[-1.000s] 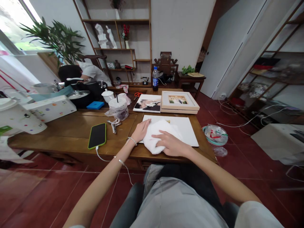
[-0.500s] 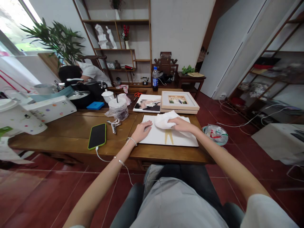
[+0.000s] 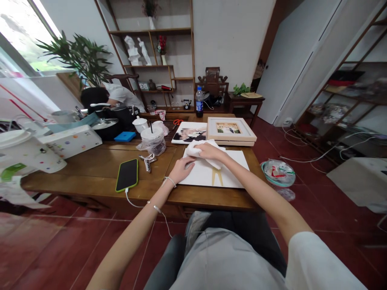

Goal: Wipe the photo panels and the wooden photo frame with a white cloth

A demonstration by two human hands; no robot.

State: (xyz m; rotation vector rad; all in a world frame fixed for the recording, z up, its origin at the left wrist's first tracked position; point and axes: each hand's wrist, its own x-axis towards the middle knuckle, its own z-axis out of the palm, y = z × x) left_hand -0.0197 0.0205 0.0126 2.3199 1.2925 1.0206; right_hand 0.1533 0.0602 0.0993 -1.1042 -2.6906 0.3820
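Note:
A white flat board (image 3: 232,171) lies face down on the wooden table (image 3: 90,165) in front of me, with a small wooden stand piece (image 3: 216,176) near its front edge. My right hand (image 3: 210,152) presses a white cloth (image 3: 193,150) onto the board's far left part, fingers closed over it. My left hand (image 3: 182,168) rests flat on the board's left edge, fingers spread.
Just behind the board are a framed picture (image 3: 231,129) on a stack and an unframed photo print (image 3: 190,133). A green-cased phone (image 3: 127,175) on a cable, a metal clip (image 3: 146,160), a plastic cup (image 3: 151,138), pots and boxes sit left. Another person bends at the far left.
My right hand has carried the cloth from the board's near edge to its far side, then leftward. The left hand stays on the board's left edge. My view shifted slightly.

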